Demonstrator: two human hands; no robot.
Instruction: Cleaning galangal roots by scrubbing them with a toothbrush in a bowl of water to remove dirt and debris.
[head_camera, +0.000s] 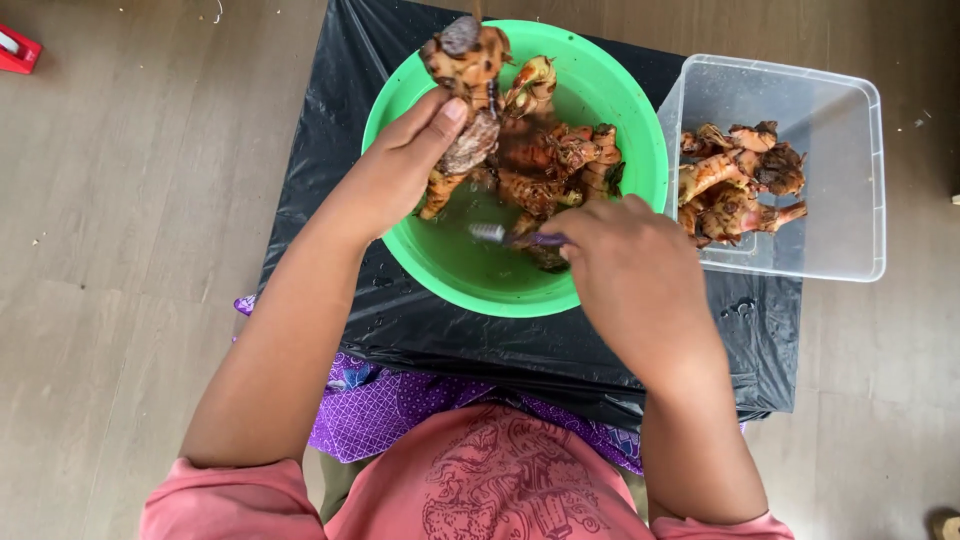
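Note:
My left hand (405, 165) grips a large knobbly brown root (462, 70) and holds it up over the left side of a green bowl (640, 130). My right hand (625, 265) is closed on a purple toothbrush (510, 237), its white bristles pointing left over the water in the bowl. Several more brown and orange roots (555, 160) lie wet in the bowl beyond the brush.
A clear plastic tub (835, 160) to the right of the bowl holds several roots (740, 180). Bowl and tub rest on a black plastic sheet (330, 150) over my lap. Grey wood floor lies all around; a red object (15, 50) sits at the top left.

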